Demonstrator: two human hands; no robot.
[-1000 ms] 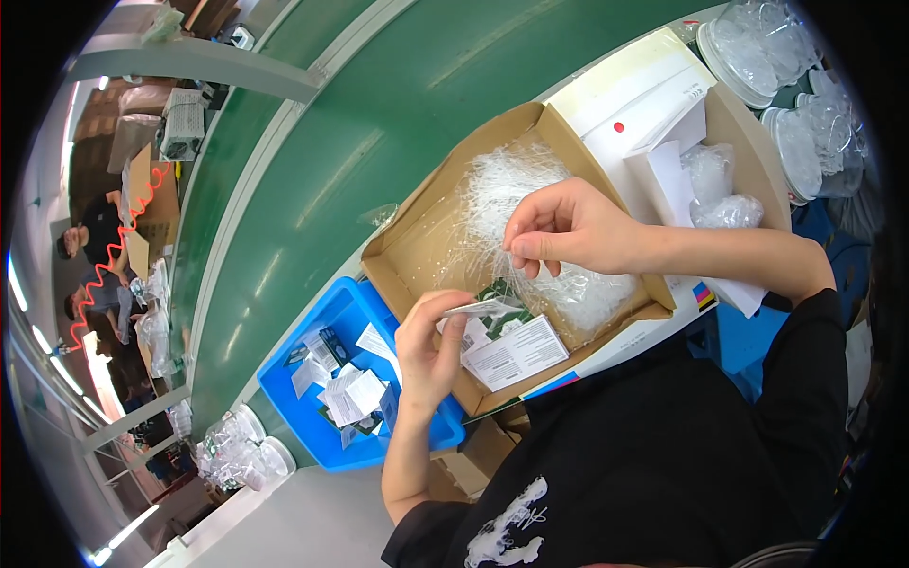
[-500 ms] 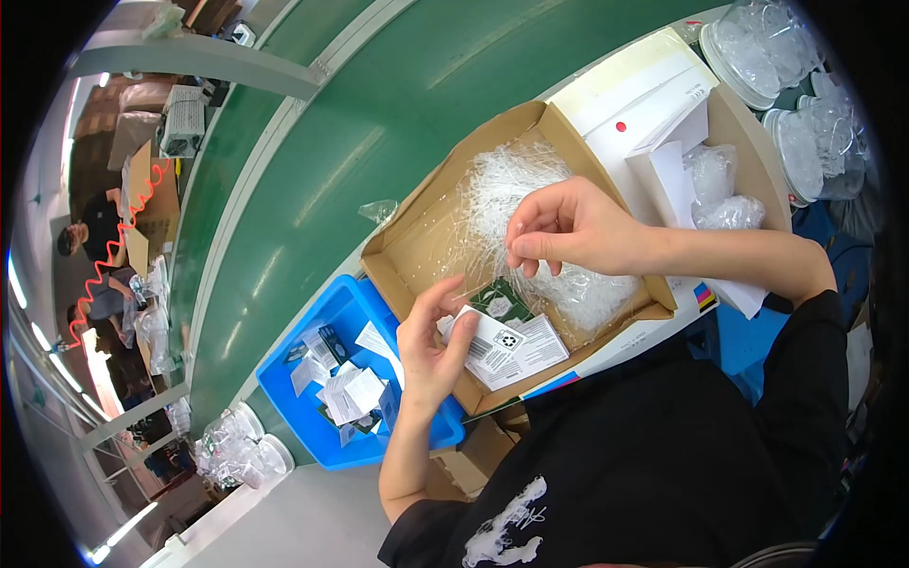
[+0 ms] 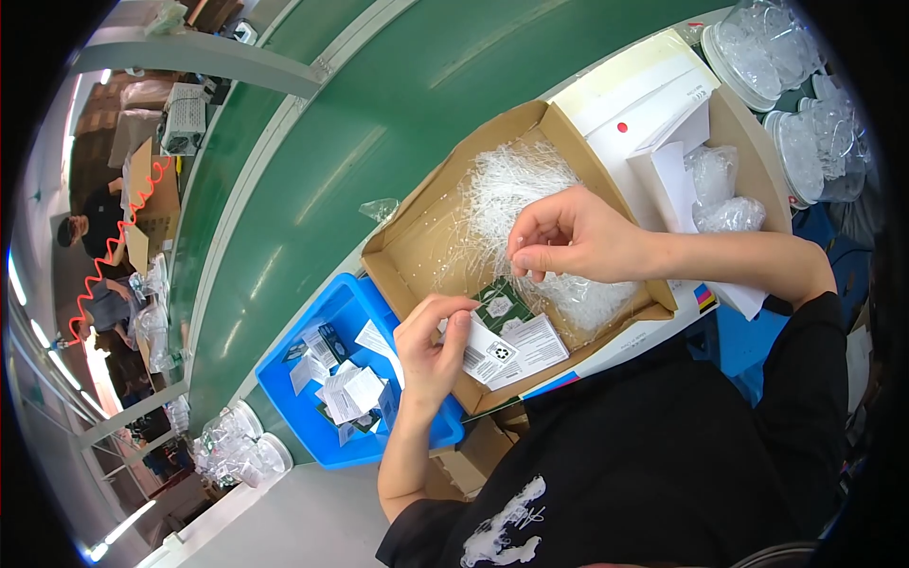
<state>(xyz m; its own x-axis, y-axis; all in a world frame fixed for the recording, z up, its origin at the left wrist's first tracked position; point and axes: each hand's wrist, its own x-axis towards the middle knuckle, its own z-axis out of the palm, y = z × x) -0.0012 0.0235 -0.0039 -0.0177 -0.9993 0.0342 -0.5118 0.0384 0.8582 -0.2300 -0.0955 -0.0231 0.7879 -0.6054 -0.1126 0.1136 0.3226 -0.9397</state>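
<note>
My left hand (image 3: 431, 346) pinches a white printed card (image 3: 490, 352) between thumb and fingers, at the near left side of a shallow cardboard box (image 3: 417, 260). Under that card lie another white printed card (image 3: 537, 348) and a dark green card (image 3: 503, 305). My right hand (image 3: 579, 237) hovers over the box, thumb and fingertips pressed together. Whatever they hold, if anything, is too small to make out. Behind it spreads a loose heap of thin clear plastic strands (image 3: 516, 180), with more strands in a clear bag (image 3: 592, 303) beside it.
A blue bin (image 3: 322, 447) with several printed cards (image 3: 355, 393) stands left of the box. White cartons (image 3: 630, 90) and a box with clear wrapped pieces (image 3: 715, 180) are at right. Clear jars (image 3: 743, 57) stand at far right. Beyond runs a green conveyor belt (image 3: 312, 189).
The card at my left hand has turned and drawn toward the palm, showing more of the cards beneath. My left fingers have closed onto it. The right hand has barely moved.
</note>
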